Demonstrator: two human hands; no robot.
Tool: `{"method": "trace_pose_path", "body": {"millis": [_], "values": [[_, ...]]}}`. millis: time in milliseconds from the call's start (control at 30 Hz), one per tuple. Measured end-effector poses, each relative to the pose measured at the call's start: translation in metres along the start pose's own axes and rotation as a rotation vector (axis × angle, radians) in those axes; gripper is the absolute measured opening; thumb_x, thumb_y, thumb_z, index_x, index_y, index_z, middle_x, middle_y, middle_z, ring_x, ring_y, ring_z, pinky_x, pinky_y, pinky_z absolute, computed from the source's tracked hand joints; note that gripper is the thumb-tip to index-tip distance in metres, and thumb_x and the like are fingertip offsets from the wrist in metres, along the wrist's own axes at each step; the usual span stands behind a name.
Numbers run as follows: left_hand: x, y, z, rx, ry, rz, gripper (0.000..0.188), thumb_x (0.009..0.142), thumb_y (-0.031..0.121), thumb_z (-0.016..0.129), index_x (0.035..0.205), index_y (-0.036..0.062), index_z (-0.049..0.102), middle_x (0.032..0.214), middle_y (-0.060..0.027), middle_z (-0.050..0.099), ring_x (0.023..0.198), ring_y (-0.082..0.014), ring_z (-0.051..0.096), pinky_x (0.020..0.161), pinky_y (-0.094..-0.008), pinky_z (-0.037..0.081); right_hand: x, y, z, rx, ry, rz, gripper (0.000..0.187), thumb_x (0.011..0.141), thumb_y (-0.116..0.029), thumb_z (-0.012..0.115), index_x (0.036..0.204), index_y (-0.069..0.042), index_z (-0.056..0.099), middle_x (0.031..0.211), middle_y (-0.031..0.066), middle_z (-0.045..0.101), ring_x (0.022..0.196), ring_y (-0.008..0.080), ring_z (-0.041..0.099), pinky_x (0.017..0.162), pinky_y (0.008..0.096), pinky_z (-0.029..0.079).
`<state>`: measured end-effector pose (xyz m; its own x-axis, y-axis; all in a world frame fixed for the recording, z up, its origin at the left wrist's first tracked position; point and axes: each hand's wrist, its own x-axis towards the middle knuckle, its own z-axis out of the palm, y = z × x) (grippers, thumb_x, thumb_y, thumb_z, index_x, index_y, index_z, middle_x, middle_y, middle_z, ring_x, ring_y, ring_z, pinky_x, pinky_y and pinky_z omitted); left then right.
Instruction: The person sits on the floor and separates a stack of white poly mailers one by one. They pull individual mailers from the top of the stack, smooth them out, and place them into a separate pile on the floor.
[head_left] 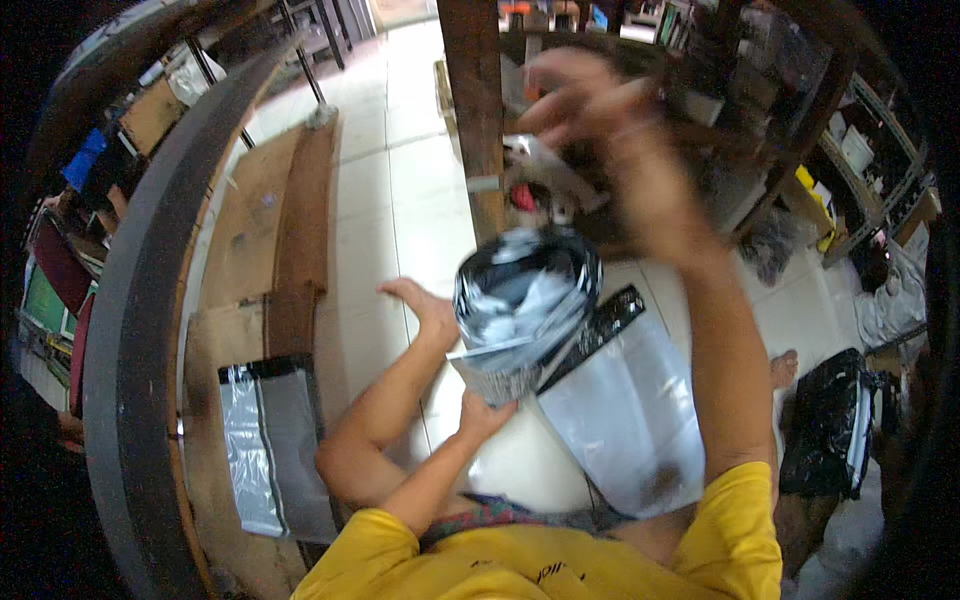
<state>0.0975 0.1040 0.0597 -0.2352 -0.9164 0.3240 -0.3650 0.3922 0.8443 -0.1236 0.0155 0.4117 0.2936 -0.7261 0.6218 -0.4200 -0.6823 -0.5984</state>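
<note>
My left hand (pixel 486 411) is closed on the lower edge of a pale, flat packet with fine print (pixel 494 380), low in front of me. Right behind that packet is a round, dark-rimmed bundle of crumpled grey-white and black plastic (pixel 525 290); whether the two are joined is too blurred to tell. My right hand (pixel 590 100) is raised far forward over the dark furniture, and motion smears its fingers. Below my right forearm, a grey plastic mailing bag (pixel 625 410) with a black strip lies across the white tiles and my lap.
Another grey mailing bag (pixel 290 450) lies on brown boards (pixel 235 310) at left, beside a long dark beam (pixel 140 330). A wooden post (pixel 472 100) rises ahead. A black plastic package (pixel 830 425) sits at right, near metal shelving (pixel 880 170). My bare foot (pixel 425 305) rests on the tiles.
</note>
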Motion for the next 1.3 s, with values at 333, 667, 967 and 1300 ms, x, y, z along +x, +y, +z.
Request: {"method": "trace_pose_path", "body": {"millis": [333,667,967,1300], "values": [[0.019,0.021,-0.013,-0.107,-0.107,-0.189,0.028,0.092,0.014,0.060,0.114,-0.0026,0.063,0.099,-0.0228,0.070,0.089,-0.0343,0.069,0.084,-0.0394,0.053,-0.228,0.130,0.145,0.625,-0.066,0.651,0.080,0.097,-0.019,0.066,0.157,0.001,0.017,0.152,0.0173,0.040,0.140,0.0271,0.041,0.115,0.0399,0.035],[0.009,0.091,-0.073,-0.339,-0.259,-0.291,0.049,0.095,0.013,0.058,0.136,-0.0095,0.046,0.128,-0.0156,0.060,0.118,-0.0214,0.057,0.101,-0.0354,0.046,-0.240,0.070,0.170,0.701,0.085,0.770,0.084,0.097,-0.035,0.067,0.158,0.000,0.019,0.151,0.0186,0.041,0.137,0.0243,0.042,0.114,0.0351,0.034],[-0.007,0.148,-0.074,-0.241,-0.262,-0.289,0.054,0.095,0.012,0.056,0.142,-0.0091,0.041,0.132,-0.0184,0.060,0.121,-0.0251,0.058,0.105,-0.0359,0.044,-0.252,0.039,0.152,0.901,0.106,0.794,0.079,0.096,-0.042,0.068,0.152,-0.001,0.029,0.141,0.0193,0.051,0.129,0.0259,0.051,0.109,0.0375,0.041],[0.004,0.213,-0.072,0.291,-0.089,-0.340,0.046,0.093,0.015,0.060,0.133,-0.0061,0.052,0.109,-0.0183,0.068,0.101,-0.0203,0.065,0.090,-0.0338,0.051,-0.225,0.037,0.158,1.132,-0.019,0.706,0.081,0.101,-0.048,0.057,0.158,-0.005,0.019,0.153,0.0157,0.039,0.138,0.0258,0.042,0.113,0.0396,0.036]]}}
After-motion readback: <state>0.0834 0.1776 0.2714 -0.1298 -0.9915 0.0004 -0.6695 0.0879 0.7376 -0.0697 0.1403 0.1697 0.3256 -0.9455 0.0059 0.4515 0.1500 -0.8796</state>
